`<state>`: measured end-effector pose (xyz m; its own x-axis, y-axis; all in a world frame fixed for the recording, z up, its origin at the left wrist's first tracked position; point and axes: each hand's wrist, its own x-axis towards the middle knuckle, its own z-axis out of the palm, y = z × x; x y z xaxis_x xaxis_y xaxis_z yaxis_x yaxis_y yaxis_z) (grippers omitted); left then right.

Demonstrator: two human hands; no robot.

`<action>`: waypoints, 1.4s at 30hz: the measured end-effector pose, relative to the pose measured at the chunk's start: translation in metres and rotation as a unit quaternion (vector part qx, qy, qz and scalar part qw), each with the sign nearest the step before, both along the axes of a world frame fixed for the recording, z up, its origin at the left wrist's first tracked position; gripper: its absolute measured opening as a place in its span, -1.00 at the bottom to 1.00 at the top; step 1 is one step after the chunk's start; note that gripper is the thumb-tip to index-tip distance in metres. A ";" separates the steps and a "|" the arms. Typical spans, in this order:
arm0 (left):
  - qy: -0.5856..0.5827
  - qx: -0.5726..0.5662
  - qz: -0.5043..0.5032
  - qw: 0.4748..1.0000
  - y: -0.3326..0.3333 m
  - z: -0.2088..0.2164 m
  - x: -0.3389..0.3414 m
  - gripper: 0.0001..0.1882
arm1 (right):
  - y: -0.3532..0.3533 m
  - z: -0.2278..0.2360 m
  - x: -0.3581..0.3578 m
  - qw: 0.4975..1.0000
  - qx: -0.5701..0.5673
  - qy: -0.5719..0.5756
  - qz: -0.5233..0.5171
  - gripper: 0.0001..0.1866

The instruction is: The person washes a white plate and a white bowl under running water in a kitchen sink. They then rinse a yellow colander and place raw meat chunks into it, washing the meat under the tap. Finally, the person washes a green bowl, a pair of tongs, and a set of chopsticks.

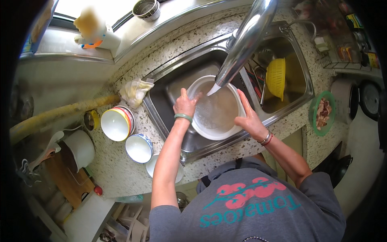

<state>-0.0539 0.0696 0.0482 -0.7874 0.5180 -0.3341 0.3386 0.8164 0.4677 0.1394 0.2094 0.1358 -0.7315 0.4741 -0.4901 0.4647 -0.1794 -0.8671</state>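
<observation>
A round white basin (pixel 217 136) with cloudy water in it sits in the left bowl of the steel sink (pixel 167 76). My left hand (pixel 186 105) grips the basin's left rim, its fingers reaching over the edge inside. On the right side, my right hand (pixel 250 120) steadies the basin, fingers along the outer wall and thumb at the rim. Above it hangs the chrome faucet (pixel 245 46), its pale tip pointing into the basin. Bubbles show on the water. The basin's underside is hidden.
Stacked bowls (pixel 115 125), a blue-patterned bowl (pixel 139 148) and a knotted plastic bag (pixel 136 92) stand left of the sink. A yellow colander (pixel 276 78) leans in the right sink bowl. Farther right, a green dish (pixel 329 125) holds raw meat pieces.
</observation>
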 end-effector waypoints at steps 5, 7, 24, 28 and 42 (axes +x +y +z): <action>-0.137 0.167 0.052 0.975 -0.026 -0.019 -0.010 -0.49 | -0.003 -0.009 0.008 0.971 -0.214 -0.026 -0.104 -0.06; -0.145 0.227 0.072 0.960 -0.042 -0.029 -0.003 -0.53 | -0.002 -0.012 0.013 0.964 -0.237 -0.014 -0.121 -0.09; -0.105 0.079 -0.061 0.989 -0.008 0.003 -0.017 -0.47 | 0.017 0.008 0.000 0.966 -0.245 -0.067 -0.053 -0.11; -0.189 0.110 0.012 0.976 -0.039 -0.008 -0.029 -0.61 | 0.019 -0.001 -0.002 0.946 -0.309 -0.081 -0.053 -0.12; -0.255 -0.011 0.001 0.967 -0.034 -0.016 -0.030 -0.19 | 0.015 -0.005 0.004 0.978 -0.202 -0.048 -0.007 -0.09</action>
<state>-0.0839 0.0355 0.0326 -0.5184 0.5049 -0.6902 0.0674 0.8287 0.5556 0.1436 0.2239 0.1306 -0.6675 0.2374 -0.7057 0.5353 -0.5057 -0.6765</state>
